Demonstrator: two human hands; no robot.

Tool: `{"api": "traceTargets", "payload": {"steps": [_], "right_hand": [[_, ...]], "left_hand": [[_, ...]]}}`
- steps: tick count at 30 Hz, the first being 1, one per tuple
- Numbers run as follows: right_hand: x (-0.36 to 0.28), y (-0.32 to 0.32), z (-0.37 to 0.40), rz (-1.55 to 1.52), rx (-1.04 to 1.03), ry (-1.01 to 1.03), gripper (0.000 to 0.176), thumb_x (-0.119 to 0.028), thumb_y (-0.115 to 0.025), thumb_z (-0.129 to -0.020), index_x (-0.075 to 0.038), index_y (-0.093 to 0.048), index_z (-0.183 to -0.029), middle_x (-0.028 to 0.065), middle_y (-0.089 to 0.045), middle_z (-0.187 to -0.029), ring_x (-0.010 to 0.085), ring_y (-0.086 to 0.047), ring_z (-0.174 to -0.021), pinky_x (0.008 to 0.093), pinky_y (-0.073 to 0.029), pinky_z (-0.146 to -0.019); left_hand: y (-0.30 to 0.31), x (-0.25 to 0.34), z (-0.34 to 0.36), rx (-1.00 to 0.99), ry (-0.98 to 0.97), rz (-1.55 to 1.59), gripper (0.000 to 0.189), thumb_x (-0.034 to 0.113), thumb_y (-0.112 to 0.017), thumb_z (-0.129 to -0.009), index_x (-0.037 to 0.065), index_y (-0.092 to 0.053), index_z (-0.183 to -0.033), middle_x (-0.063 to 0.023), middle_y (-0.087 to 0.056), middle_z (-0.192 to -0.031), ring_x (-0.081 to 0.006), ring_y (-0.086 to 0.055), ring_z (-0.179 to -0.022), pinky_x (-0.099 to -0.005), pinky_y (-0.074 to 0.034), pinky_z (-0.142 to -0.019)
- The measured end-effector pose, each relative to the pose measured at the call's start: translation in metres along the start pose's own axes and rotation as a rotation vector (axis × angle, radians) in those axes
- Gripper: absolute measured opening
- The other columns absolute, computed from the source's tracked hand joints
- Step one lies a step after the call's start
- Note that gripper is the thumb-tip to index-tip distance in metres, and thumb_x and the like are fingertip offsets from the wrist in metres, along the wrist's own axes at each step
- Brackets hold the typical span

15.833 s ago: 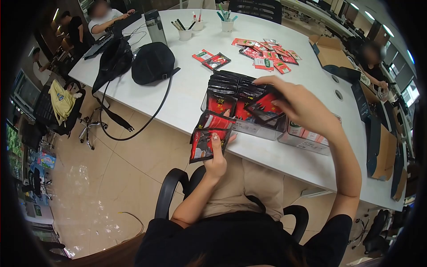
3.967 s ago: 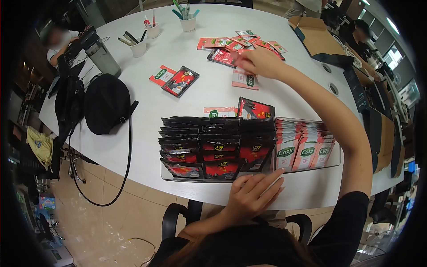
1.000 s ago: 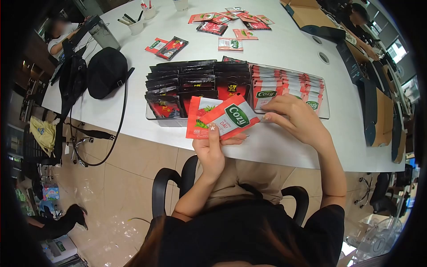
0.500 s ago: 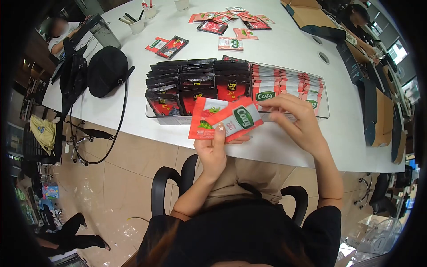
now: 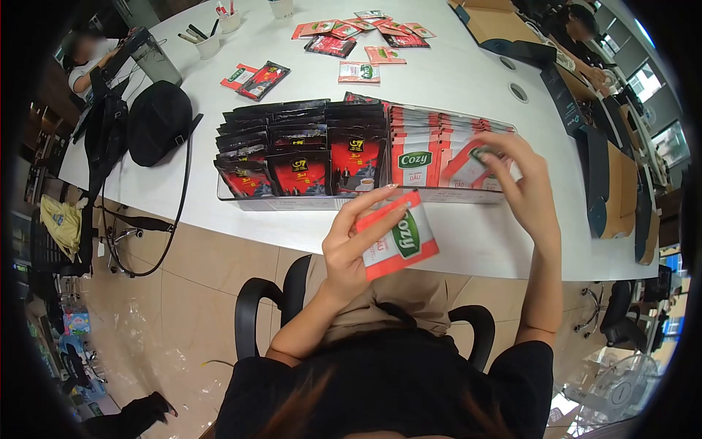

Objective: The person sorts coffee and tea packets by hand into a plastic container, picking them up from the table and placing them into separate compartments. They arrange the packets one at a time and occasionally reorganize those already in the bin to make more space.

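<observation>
My left hand [image 5: 349,245] grips a pink and white Cozy tea sachet [image 5: 411,245] in front of the table edge, its label turned sideways. Fingers of my right hand [image 5: 523,179] pinch another Cozy sachet [image 5: 465,167], tilted over the right part of a clear plastic organizer [image 5: 292,204]. Rows of upright Cozy sachets [image 5: 414,161] fill that side, beside and behind the pinched one. On the organizer's left side stand several rows of black and red G7 coffee sachets [image 5: 300,172].
Loose sachets [image 5: 351,33] lie spread at the back of the white table, with a small pair [image 5: 256,79] farther left. A black cap [image 5: 159,123] and bag sit at left, near pen cups [image 5: 208,48]. Open cardboard boxes [image 5: 620,175] line the right edge. Other people sit beyond.
The two overlapping sachets in my left hand have come apart: one stays there, lower and nearer me. My right hand, empty before, now holds a sachet over the organizer.
</observation>
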State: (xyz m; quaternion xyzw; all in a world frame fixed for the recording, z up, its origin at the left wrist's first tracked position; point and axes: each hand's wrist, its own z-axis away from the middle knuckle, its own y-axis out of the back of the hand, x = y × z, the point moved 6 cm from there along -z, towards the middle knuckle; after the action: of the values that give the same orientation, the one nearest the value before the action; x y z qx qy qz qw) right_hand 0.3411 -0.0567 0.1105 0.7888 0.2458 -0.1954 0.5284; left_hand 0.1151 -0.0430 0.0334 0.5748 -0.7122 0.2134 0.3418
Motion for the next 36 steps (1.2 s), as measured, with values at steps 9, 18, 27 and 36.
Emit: {"api": "traceTargets", "payload": {"steps": [9,18,27,36], "right_hand": [[-0.002,-0.014,-0.001,0.167,-0.118,0.137,0.021,-0.011,-0.069,-0.08,-0.004,-0.068,-0.099,0.0087,-0.064,-0.091,0.0256,-0.058,-0.086,0.033,-0.045,-0.077],[0.01,-0.04,0.006,0.146,-0.414,0.084,0.024,-0.022,-0.062,-0.088,-0.001,-0.068,-0.097,0.0125,-0.066,-0.089,0.0281,-0.06,-0.086,0.0365,-0.046,-0.077],[0.0,-0.028,0.005,-0.029,-0.283,0.088,0.023,-0.022,-0.063,-0.086,0.0,-0.067,-0.094,0.0103,-0.066,-0.089,0.0249,-0.059,-0.085,0.0342,-0.044,-0.078],[-0.032,-0.039,0.021,-0.207,-0.129,0.225,0.029,-0.002,-0.079,-0.067,-0.003,-0.065,-0.092,0.0065,-0.067,-0.096,0.0226,-0.062,-0.096,0.033,-0.047,-0.085]], "left_hand": [[-0.01,-0.009,0.0,-0.046,-0.012,-0.154,0.048,0.007,-0.077,-0.063,0.006,-0.07,-0.11,-0.0114,-0.063,-0.11,-0.0243,-0.063,-0.096,-0.0316,-0.052,-0.08],[-0.018,-0.027,0.015,0.038,0.135,0.177,0.044,-0.005,-0.069,-0.073,-0.002,-0.06,-0.116,-0.0161,-0.068,-0.106,-0.0266,-0.066,-0.084,-0.0332,-0.052,-0.077],[-0.011,-0.003,0.003,-0.106,-0.171,-0.138,0.039,-0.008,-0.063,-0.062,-0.001,-0.07,-0.1,-0.0179,-0.067,-0.109,-0.0298,-0.066,-0.091,-0.0356,-0.053,-0.08],[-0.013,0.006,0.007,0.001,-0.26,-0.232,0.037,-0.007,-0.066,-0.066,-0.001,-0.07,-0.103,-0.0168,-0.066,-0.108,-0.0305,-0.065,-0.097,-0.0361,-0.053,-0.083]]}}
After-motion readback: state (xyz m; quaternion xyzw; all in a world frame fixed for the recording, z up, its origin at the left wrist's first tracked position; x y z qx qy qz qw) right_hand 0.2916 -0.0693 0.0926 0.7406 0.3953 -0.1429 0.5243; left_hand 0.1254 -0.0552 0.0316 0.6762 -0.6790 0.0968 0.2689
